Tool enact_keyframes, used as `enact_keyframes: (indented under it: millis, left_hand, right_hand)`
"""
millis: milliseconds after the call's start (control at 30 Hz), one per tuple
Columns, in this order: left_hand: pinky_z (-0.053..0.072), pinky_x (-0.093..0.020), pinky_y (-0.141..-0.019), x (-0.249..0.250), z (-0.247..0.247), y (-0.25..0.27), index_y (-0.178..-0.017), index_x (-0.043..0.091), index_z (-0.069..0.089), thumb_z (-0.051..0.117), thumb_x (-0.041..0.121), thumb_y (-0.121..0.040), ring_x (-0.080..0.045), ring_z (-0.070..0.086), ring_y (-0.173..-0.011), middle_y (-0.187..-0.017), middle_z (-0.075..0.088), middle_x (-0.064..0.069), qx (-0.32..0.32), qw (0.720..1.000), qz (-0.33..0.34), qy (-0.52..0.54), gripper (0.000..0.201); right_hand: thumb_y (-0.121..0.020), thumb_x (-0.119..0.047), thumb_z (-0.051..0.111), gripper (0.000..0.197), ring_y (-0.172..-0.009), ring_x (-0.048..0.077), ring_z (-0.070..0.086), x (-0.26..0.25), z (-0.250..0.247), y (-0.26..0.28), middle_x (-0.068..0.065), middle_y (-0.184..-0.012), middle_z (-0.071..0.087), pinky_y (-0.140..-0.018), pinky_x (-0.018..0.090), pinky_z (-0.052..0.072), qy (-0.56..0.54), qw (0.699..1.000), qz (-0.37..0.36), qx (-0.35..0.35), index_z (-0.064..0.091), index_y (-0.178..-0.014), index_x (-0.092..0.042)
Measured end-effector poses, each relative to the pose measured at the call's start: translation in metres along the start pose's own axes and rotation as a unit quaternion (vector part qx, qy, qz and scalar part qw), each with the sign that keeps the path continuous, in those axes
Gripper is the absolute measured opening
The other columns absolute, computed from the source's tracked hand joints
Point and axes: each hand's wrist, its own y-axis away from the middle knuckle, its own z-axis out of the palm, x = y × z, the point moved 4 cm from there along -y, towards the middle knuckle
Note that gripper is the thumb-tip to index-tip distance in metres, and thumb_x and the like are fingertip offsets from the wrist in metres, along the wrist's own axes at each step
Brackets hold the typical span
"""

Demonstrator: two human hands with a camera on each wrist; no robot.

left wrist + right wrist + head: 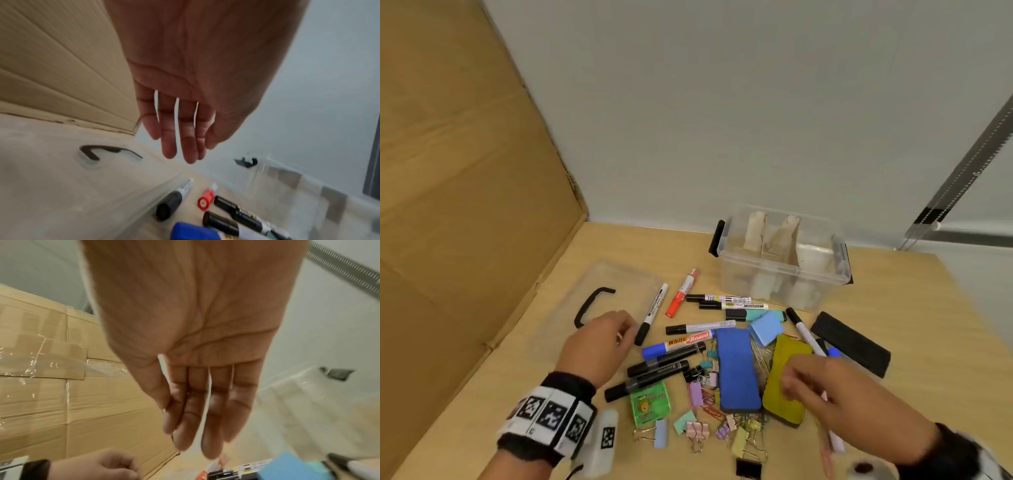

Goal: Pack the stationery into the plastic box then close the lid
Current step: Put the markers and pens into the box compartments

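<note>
The clear plastic box (780,270) with black latches stands open at the back right, pale packing inside. Its clear lid (571,329) with a black handle (589,305) lies flat to the left. Between them lie several markers, a blue eraser (738,370), a yellow eraser (789,349), a black eraser (851,342) and several binder clips (698,431). My left hand (613,332) hovers empty over the lid's near right corner, fingers straight (185,146), beside a black-capped white marker (652,313). My right hand (804,380) hovers empty over the yellow eraser, palm flat (197,426).
A tall cardboard sheet (465,171) walls off the left side. A grey wall runs behind the box. A green plastic case (650,404), a light blue block (765,327) and a red marker (681,294) lie in the pile. Bare wood (928,308) shows right of the box.
</note>
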Motion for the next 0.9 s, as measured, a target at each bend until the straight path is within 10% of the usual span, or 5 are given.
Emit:
enact_keyframes:
  millis: [333, 600, 900]
  left_hand:
    - [0.049, -0.033, -0.082, 0.010, 0.039, -0.069, -0.120, 0.022, 0.049, 0.049, 0.035, -0.092, -0.019, 0.058, -0.098, -0.114, 0.055, 0.000, -0.092, 0.986, -0.011, -0.137, 0.030]
    - [0.043, -0.028, -0.071, 0.015, 0.054, -0.071, -0.112, 0.018, 0.058, 0.051, 0.036, -0.090, -0.019, 0.061, -0.094, -0.105, 0.061, -0.001, -0.128, 0.972, -0.009, -0.198, 0.029]
    - [0.042, -0.024, -0.055, 0.008, 0.014, -0.072, -0.104, 0.014, 0.041, 0.038, 0.033, -0.096, -0.015, 0.055, -0.067, -0.088, 0.060, -0.002, -0.007, 0.998, -0.010, -0.059, 0.021]
  right_hand:
    - [-0.094, -0.017, 0.048, 0.014, -0.091, 0.016, 0.057, -0.030, -0.010, -0.148, -0.001, -0.101, 0.058, -0.080, 0.026, 0.048, 0.085, 0.981, -0.041, 0.170, 0.061, -0.099, -0.016]
    - [-0.090, -0.011, 0.054, 0.038, -0.119, 0.026, 0.048, -0.019, 0.022, -0.224, 0.008, -0.127, 0.052, -0.094, 0.039, 0.046, 0.267, 0.960, 0.083, 0.010, 0.050, -0.128, -0.013]
    - [-0.090, -0.010, 0.056, 0.052, -0.125, 0.029, 0.040, -0.020, 0.032, -0.235, 0.011, -0.139, 0.039, -0.098, 0.042, 0.044, 0.302, 0.950, 0.078, -0.033, 0.039, -0.139, -0.012]
